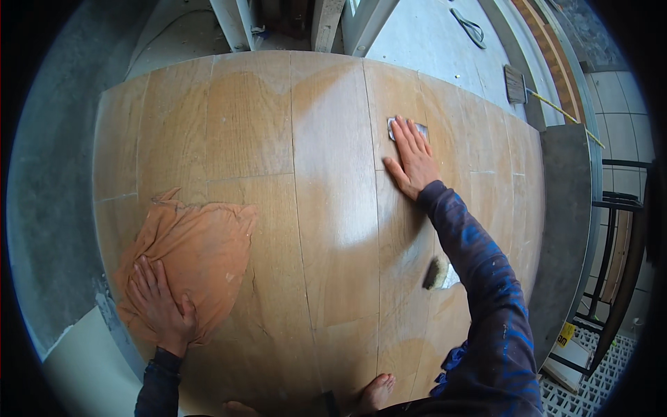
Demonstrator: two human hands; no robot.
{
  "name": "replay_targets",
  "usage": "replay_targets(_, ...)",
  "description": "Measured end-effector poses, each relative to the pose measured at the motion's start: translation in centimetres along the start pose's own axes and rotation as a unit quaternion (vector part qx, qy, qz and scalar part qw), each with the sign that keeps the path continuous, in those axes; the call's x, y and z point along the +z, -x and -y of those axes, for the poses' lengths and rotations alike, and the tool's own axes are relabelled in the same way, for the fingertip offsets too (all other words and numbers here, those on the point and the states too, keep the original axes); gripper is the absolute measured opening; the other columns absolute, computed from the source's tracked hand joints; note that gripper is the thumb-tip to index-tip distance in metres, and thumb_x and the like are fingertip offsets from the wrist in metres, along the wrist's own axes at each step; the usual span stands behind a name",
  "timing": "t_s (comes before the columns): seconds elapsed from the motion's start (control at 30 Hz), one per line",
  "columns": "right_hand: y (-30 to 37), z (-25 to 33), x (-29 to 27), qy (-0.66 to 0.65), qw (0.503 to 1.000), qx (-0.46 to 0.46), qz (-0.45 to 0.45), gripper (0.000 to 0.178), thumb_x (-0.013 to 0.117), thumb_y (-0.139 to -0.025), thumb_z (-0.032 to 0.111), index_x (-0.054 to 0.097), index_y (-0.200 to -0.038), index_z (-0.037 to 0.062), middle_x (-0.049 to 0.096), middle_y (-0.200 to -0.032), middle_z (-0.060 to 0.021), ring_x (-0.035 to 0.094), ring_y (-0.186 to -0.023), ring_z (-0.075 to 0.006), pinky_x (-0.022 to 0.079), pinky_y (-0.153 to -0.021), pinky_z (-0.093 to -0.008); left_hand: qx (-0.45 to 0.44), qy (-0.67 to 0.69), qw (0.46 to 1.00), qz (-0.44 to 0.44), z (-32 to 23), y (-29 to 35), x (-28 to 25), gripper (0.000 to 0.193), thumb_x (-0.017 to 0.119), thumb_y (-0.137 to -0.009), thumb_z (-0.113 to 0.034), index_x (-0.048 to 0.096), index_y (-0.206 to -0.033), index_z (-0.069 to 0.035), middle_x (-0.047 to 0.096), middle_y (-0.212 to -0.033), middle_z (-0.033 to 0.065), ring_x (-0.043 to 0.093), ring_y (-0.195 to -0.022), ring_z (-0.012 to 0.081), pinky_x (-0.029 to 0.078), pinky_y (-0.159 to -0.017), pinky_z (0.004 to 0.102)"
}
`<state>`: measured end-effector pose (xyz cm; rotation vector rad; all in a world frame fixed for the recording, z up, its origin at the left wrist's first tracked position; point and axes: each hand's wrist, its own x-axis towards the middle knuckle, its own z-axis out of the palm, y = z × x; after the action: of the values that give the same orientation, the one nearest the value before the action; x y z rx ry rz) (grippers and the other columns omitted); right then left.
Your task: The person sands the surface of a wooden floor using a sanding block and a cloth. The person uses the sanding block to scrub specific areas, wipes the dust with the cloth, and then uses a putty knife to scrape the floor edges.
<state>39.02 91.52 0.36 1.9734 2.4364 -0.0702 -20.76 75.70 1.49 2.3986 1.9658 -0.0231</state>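
Note:
My left hand (pixel 158 300) lies flat with fingers spread on a crumpled orange cloth (pixel 208 254) at the left of a wood-plank surface (pixel 243 229). Farther off to the right, my right hand (pixel 415 158) is pressed flat, its fingers stretched over a small silvery-grey sheet (pixel 392 132). Most of that sheet is hidden under the fingers; I cannot tell its exact kind. Beside my right forearm rests a short brush with pale and dark bristles (pixel 438 272), part of it covered by the sleeve.
A wide brush (pixel 515 85) with a yellow stick near it lies beyond the far right edge. Pale upright posts (pixel 235 26) rise at the far edge. A dark grey slab (pixel 564 215) borders the right side. Bare feet (pixel 379 391) are at the near edge.

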Motion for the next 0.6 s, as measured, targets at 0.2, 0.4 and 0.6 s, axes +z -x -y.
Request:
replay_targets(0.2,-6.8,-2.2,2.5,-0.025,0.993,0.092,-0.063,0.079,0.045,-0.109,0.055,0.027,-0.171,0.0103,0.027,-0.178,-0.013,0.02,-0.165,-0.0343,0.014,-0.134,-0.0487,-0.008,0.003,1.0,0.01,0.3,0.3,0.5,0.082,0.048,-0.096,-0.036,0.029,-0.169,-0.003,0.02,-0.178,0.0242,0.015,-0.165,0.0462,0.01,-0.131,0.0628)
replay_targets(0.4,-3.8,-5.0,-0.6,-0.034,0.994,0.106,0.002,0.082,0.044,-0.11,0.057,0.026,-0.171,0.0054,0.027,-0.177,-0.0194,0.02,-0.164,-0.0399,0.021,-0.133,-0.0469,0.001,0.016,1.0,0.008,-0.7,-0.3,0.4,0.083,0.049,-0.096,-0.036,0.029,-0.169,-0.003,0.02,-0.178,0.0237,0.016,-0.164,0.0464,0.01,-0.131,0.0637)
replay_targets(0.6,-2.1,-0.6,0.1,-0.014,0.995,0.083,0.048,0.087,0.043,-0.109,0.061,0.028,-0.168,-0.0019,0.028,-0.174,-0.0264,0.024,-0.162,-0.0466,0.024,-0.132,-0.0474,-0.008,0.008,1.0,0.012,0.3,0.2,-0.5,0.086,0.052,-0.092,-0.036,0.031,-0.168,-0.003,0.021,-0.178,0.0238,0.017,-0.164,0.0466,0.011,-0.131,0.0641)
